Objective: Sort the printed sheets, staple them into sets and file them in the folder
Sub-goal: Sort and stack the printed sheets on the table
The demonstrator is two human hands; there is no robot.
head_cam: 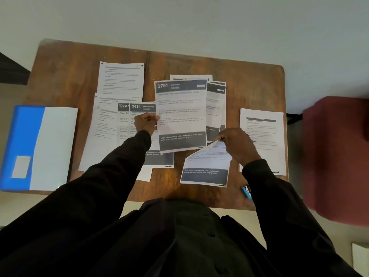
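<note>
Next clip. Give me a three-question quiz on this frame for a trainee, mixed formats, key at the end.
1. True or false: the blue folder lies to the person's right.
2. Which number heads the sheet held by the left hand? A 2747, B 3414, C 3791.
3. Fill in: the right hand pinches another sheet by its ____.
Key: 1 false, it lies on the left; 2 C; 3 corner.

Light: dim, soft; warm sheen on counter point(173, 189) nr front edge. Blur: sm. print on sheets point(180, 114), red chair point(335, 156) at rt; wide-angle bend at edges
</note>
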